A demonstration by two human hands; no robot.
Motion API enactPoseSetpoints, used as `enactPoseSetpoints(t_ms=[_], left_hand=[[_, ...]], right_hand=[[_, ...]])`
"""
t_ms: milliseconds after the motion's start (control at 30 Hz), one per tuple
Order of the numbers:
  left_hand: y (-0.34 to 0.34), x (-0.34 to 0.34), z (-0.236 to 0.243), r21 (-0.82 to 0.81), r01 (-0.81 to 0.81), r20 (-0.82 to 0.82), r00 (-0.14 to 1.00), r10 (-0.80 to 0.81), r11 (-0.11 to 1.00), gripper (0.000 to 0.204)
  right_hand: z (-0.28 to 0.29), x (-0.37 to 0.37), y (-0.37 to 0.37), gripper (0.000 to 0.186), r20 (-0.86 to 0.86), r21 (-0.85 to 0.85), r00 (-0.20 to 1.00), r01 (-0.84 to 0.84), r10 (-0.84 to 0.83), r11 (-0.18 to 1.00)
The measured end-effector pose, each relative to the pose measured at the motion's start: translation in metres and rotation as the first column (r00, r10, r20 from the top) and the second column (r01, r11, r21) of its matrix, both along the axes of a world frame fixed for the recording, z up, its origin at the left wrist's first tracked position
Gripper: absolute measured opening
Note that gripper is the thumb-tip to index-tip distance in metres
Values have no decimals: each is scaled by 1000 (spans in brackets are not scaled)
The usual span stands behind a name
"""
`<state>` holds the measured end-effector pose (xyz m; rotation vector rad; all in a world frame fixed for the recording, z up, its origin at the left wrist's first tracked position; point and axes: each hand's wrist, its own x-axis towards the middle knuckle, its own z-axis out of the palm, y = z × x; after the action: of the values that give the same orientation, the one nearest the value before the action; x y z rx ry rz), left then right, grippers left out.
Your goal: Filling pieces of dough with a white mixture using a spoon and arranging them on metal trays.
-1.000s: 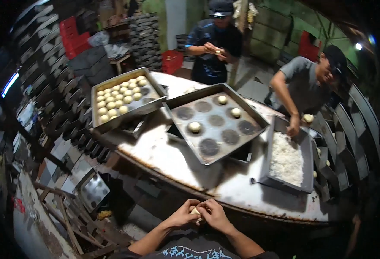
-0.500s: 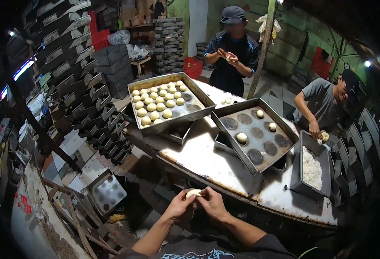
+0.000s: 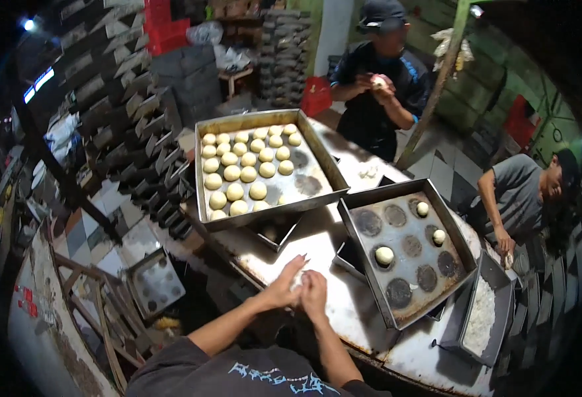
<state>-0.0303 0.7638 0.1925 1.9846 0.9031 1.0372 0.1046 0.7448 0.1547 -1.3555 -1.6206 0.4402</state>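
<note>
Floury surface carries two trays; at six o'clock, left hand and right hand cup a dough ball together.

Left hand and right hand pressing together around a dough piece at the table's near edge, full tray sitting far left, sparse tray lying right, flour tray resting further right.

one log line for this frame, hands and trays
left hand + right hand: cupped on dough piece | left tray: many dough balls | right tray: three balls
</note>
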Motion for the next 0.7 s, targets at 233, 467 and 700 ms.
enactPoseSetpoints(t_ms=[233,467,700], left_hand=[[50,-114,120,62,-62,-88,994,68,996,33],[192,-134,137,166,303,-321,916,-239,938,26],[269,-70,81,-103,671,-718,461,-522,734,44]], right_hand=[[14,59,-20,16,495,-75,869,63,-18,995],[12,-14,-22,10,353,-21,918,201,-181,979],[6,14,6,7,406,105,655,660,-637,744]])
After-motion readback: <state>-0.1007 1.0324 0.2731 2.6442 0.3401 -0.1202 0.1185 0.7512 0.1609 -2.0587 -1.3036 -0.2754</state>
